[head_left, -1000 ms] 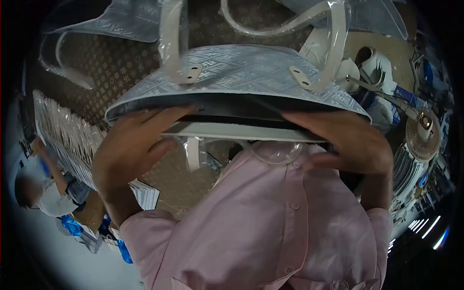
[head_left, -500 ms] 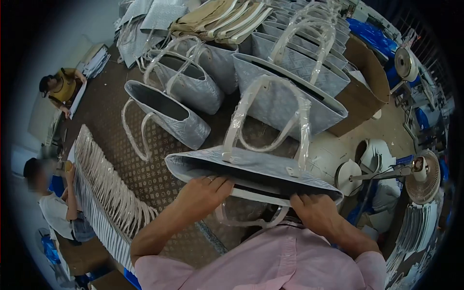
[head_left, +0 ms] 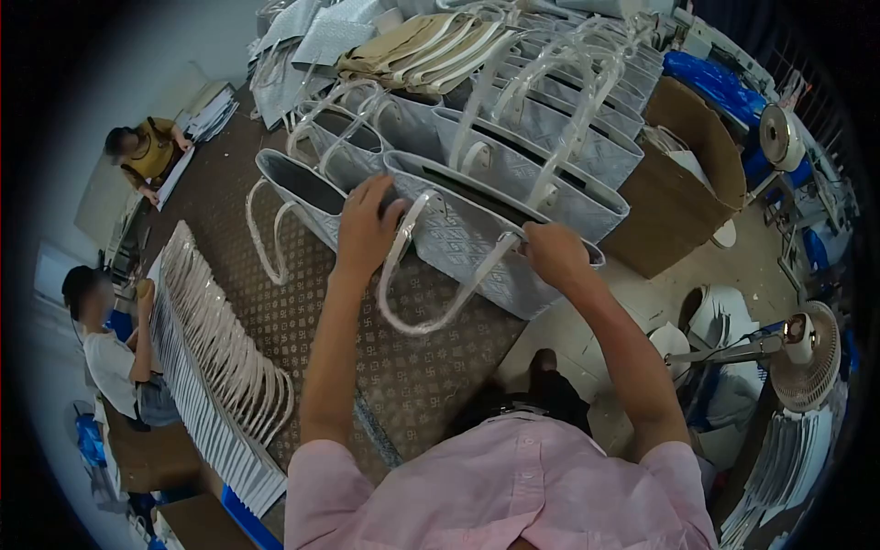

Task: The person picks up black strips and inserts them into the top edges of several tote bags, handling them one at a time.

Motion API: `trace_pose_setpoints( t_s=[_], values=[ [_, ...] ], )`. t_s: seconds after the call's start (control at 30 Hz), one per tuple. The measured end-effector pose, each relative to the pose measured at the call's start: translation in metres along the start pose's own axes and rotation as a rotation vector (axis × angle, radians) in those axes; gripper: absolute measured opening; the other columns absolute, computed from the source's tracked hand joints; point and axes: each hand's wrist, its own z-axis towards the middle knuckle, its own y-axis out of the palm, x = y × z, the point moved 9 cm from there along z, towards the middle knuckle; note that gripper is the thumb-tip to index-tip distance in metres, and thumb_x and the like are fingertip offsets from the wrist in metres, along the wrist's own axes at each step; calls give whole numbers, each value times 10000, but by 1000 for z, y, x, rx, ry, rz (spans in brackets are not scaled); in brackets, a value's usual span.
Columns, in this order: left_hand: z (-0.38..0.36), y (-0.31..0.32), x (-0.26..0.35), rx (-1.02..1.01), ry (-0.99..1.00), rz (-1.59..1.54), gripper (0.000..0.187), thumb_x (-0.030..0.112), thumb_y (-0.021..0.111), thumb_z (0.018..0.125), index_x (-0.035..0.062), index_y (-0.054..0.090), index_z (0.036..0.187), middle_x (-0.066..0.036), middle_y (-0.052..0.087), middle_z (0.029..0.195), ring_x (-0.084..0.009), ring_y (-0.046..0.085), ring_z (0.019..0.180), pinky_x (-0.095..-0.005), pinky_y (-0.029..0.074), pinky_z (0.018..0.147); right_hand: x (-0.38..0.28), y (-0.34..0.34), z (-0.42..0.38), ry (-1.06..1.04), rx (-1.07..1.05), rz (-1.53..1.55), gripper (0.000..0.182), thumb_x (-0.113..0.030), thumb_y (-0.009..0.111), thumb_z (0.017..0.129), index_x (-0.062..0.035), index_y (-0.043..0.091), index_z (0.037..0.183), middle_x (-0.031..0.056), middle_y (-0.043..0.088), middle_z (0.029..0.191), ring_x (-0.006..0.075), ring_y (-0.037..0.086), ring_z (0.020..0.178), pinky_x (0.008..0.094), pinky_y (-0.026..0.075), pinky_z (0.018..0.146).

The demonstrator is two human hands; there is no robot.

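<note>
A silver-grey tote bag (head_left: 467, 240) stands upright in front of a row of similar bags (head_left: 513, 170), its near handle hanging down toward me. My left hand (head_left: 368, 220), fingers spread, is at the bag's left end, between it and a smaller grey bag (head_left: 307, 188). At the right end, my right hand (head_left: 556, 252) is closed on the bag's upper rim, close to the base of the handle. The undersides of my right fingers are hidden.
A long stack of pale panels with wrapped handles (head_left: 215, 367) lies at the left. Two people (head_left: 151, 160) (head_left: 115, 353) are beyond it. Right of the bags are a cardboard box (head_left: 674, 202) and a fan (head_left: 802, 353). Tan pieces (head_left: 422, 46) lie on the bags behind.
The bag has moved forward, away from my body, to the front of the row. My left hand has let go of its rim and opened; both arms are stretched further out.
</note>
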Motion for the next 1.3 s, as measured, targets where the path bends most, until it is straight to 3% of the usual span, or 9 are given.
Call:
trace_pose_setpoints(
  t_s=[0.2, 0.3, 0.4, 0.5, 0.6, 0.67, 0.83, 1.03, 1.3],
  values=[
    [-274, -24, -68, 526, -1105, -150, 346, 186, 502, 880, 2, 483, 1172, -143, 511, 1164, -238, 504, 1057, -358, 408, 881, -24, -18, 12, -165, 149, 232, 262, -104, 577, 763, 18, 486, 976, 204, 581, 779, 372, 576, 737, 435, 461, 627],
    [-401, 7, -20, 354, -1204, 65, 328, 180, 515, 868, -25, 513, 1124, -146, 593, 1008, -216, 575, 936, -316, 449, 791, -54, -88, -43, -602, 393, 440, 392, -43, 645, 713, 30, 521, 1078, 179, 590, 901, 339, 582, 832, 385, 481, 723],
    [-358, 77, 83, -21, -1318, -82, 179, 124, 507, 810, 0, 616, 880, -166, 623, 849, -329, 596, 801, -342, 472, 699, -71, -58, -115, -1072, -188, 987, 273, -78, 637, 747, 16, 584, 998, 167, 601, 953, 322, 589, 848, 364, 470, 769],
    [-343, 180, 180, -369, -1335, -373, 301, 252, 546, 758, 36, 611, 957, -182, 612, 905, -361, 569, 853, -408, 453, 757, -61, 52, -179, -1220, -946, 602, 254, -127, 595, 790, -42, 583, 1028, 169, 601, 974, 310, 593, 836, 356, 473, 707],
    [-385, 214, 272, -92, -1584, -464, 310, 257, 538, 763, 37, 604, 972, -186, 614, 888, -372, 568, 840, -410, 454, 759, -36, 100, -209, -1358, -1104, 428, 277, -136, 600, 797, -10, 570, 1042, 184, 612, 919, 296, 608, 821, 334, 475, 697],
    [-444, 209, 347, 491, -1859, -182, 297, 253, 538, 770, 36, 605, 963, -189, 615, 859, -373, 571, 827, -411, 454, 755, -7, 129, -227, -1427, -1323, 424, 282, -135, 597, 801, -2, 565, 1047, 186, 615, 905, 284, 616, 814, 323, 475, 695],
    [-543, 304, 524, 793, -2548, 189, 257, 235, 526, 822, 20, 622, 926, -137, 642, 837, -268, 613, 741, -377, 461, 674, 59, 169, -253, -1539, -1497, 45, 273, -124, 580, 800, 14, 550, 1034, 191, 613, 865, 328, 602, 794, 355, 471, 680],
    [-505, 550, 608, 1788, -2501, -495, 246, 223, 561, 766, 7, 640, 681, -95, 604, 587, -187, 575, 508, -316, 441, 509, 52, 175, -303, -1980, -1341, -128, 286, -119, 568, 798, 1, 550, 1057, 176, 619, 839, 257, 614, 732, 334, 468, 646],
    [-515, 636, 636, 1220, -2533, -735, 234, 212, 561, 785, -11, 630, 774, -97, 617, 686, -189, 580, 606, -320, 450, 570, 55, 179, -349, -1929, -1259, -285, 304, -248, 542, 807, -14, 546, 1000, 204, 604, 870, 364, 577, 836, 440, 448, 739]
  ],
)
